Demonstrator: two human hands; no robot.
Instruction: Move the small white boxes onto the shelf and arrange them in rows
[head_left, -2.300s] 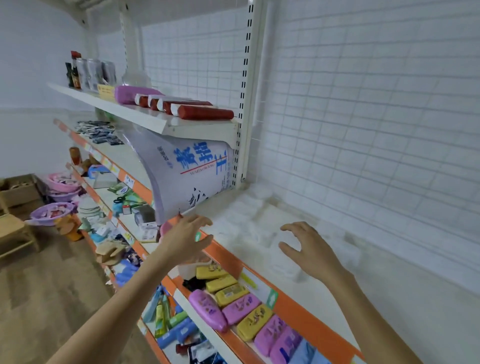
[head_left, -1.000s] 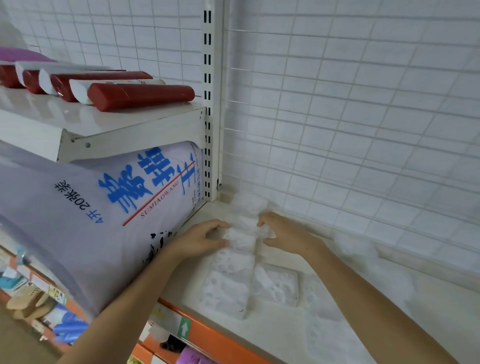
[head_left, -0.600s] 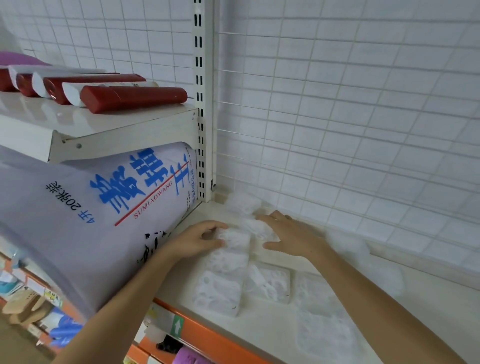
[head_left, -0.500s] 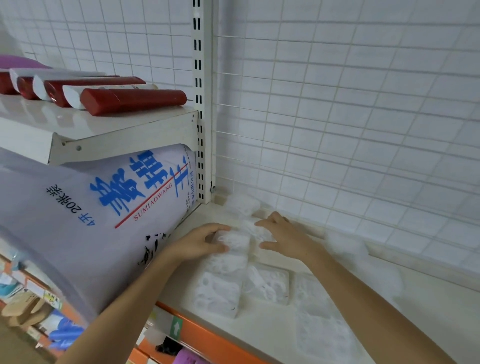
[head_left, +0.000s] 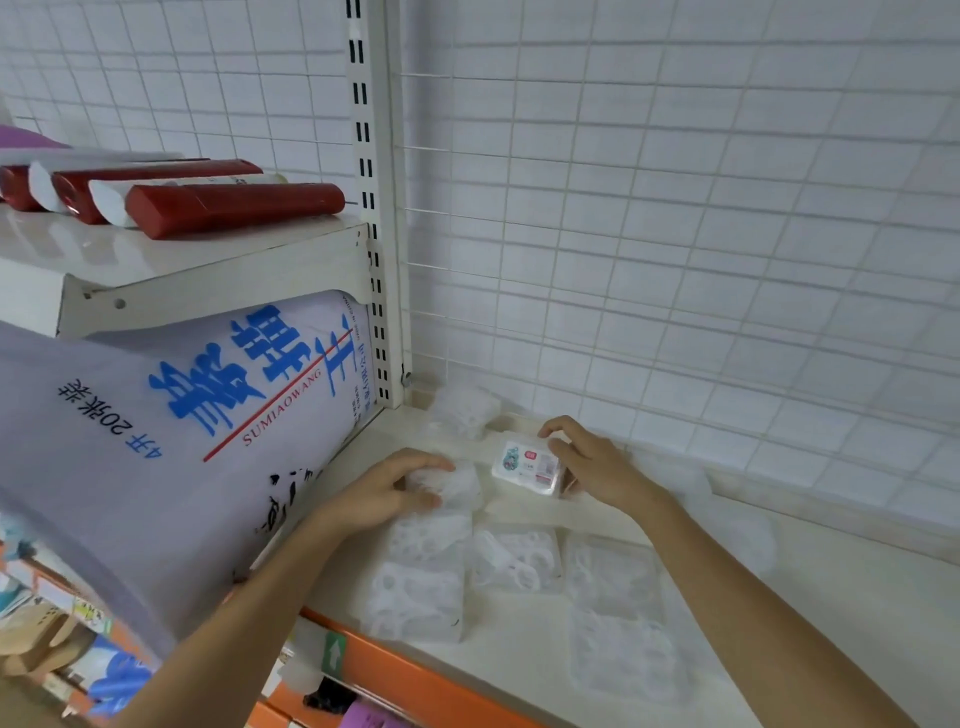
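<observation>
Several small white boxes lie flat on the cream shelf (head_left: 519, 654) near its left corner. My left hand (head_left: 384, 488) grips one white box (head_left: 452, 486) at the back of the left column. My right hand (head_left: 592, 467) holds another white box (head_left: 527, 467), tilted up so its labelled face with a red mark shows. In front of them lie a left-column box (head_left: 415, 597), a middle box (head_left: 514, 558) and a right-column box (head_left: 618, 644). One more box (head_left: 467, 408) sits at the back corner against the wire grid.
A large white sack with blue characters (head_left: 171, 431) leans on the shelf's left edge beside my left forearm. Red tubes (head_left: 228, 205) lie on the upper shelf. A slotted upright post (head_left: 374, 208) and the wire grid back (head_left: 675, 234) bound the shelf. An orange price rail (head_left: 415, 686) runs along the front.
My right hand has lifted a box and turned it, so its labelled face now shows. My left hand stays on the box in the left column.
</observation>
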